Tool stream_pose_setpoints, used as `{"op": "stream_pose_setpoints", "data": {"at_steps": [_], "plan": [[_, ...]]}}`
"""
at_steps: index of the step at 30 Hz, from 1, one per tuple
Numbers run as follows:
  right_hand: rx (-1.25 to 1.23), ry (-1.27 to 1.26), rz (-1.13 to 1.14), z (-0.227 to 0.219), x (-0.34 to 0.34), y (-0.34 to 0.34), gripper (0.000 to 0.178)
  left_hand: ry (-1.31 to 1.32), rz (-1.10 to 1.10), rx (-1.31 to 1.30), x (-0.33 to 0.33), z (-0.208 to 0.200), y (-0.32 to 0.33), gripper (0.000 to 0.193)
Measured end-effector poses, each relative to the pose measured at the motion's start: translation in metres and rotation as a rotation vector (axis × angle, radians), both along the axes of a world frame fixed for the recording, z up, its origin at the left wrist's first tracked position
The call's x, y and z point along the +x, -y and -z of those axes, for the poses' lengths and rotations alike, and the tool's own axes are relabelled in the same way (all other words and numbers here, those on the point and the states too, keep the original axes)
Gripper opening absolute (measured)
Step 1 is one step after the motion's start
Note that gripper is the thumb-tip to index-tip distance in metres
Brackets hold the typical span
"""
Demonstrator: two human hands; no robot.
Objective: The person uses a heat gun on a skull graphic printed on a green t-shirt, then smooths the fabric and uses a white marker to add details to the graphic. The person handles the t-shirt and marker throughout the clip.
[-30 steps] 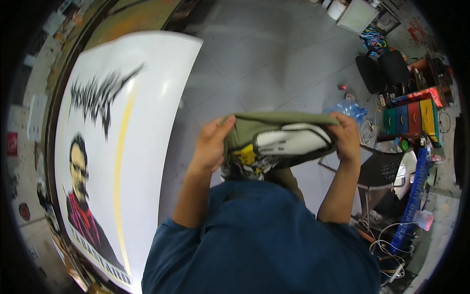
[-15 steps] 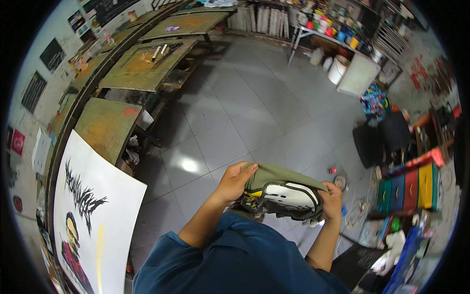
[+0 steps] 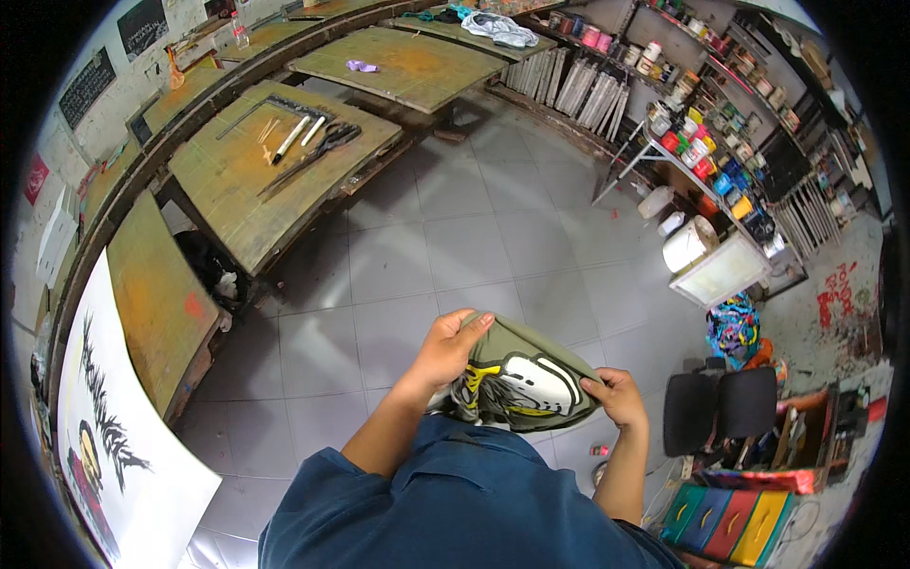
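Note:
A piece of olive green cloth, which looks like a garment, is stretched between my two hands in front of my body. Bold printing in white, black and yellow covers its face, and its lower part bunches up toward my blue shirt. At the upper left corner my left hand pinches the edge, thumb on top. My right hand grips the right edge, a little lower, so the cloth slopes down to the right.
Worn wooden printing boards line the left, one bearing scissors and white tubes. A large white printed sheet hangs over the near left. On the right stand a paint-laden table, a white bucket, a black chair and coloured drawers.
The surroundings have shifted as I move forward: the drawers and chair sit lower in view, and more shelving shows. My right hand has come inward, and the cloth is slacker between my hands.

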State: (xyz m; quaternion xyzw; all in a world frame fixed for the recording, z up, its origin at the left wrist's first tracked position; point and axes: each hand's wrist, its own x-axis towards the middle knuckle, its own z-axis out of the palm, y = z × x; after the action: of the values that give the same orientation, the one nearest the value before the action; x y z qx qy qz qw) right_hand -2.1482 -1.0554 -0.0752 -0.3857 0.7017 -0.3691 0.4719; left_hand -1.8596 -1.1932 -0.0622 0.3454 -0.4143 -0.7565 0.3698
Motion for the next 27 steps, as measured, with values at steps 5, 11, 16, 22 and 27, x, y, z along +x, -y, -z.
{"op": "stream_pose_setpoints", "data": {"at_steps": [5,11,16,22,27], "plan": [[-0.179,0.083,0.063,0.011,-0.054,0.118,0.014,0.048,-0.045,-0.050,-0.040,-0.014,0.102,0.024],[-0.281,0.149,0.219,0.060,-0.111,0.265,0.016,0.071,-0.151,-0.080,-0.100,0.000,0.211,0.027],[-0.369,0.203,0.084,0.070,-0.164,0.420,0.017,0.074,-0.321,-0.124,-0.141,0.004,0.320,0.027],[-0.434,0.210,0.031,0.030,-0.183,0.613,0.021,0.026,-0.357,-0.126,-0.155,-0.033,0.411,0.025],[-0.656,0.103,-0.175,-0.028,-0.156,0.741,0.024,-0.148,-0.609,-0.099,-0.140,-0.047,0.459,0.021]]}}
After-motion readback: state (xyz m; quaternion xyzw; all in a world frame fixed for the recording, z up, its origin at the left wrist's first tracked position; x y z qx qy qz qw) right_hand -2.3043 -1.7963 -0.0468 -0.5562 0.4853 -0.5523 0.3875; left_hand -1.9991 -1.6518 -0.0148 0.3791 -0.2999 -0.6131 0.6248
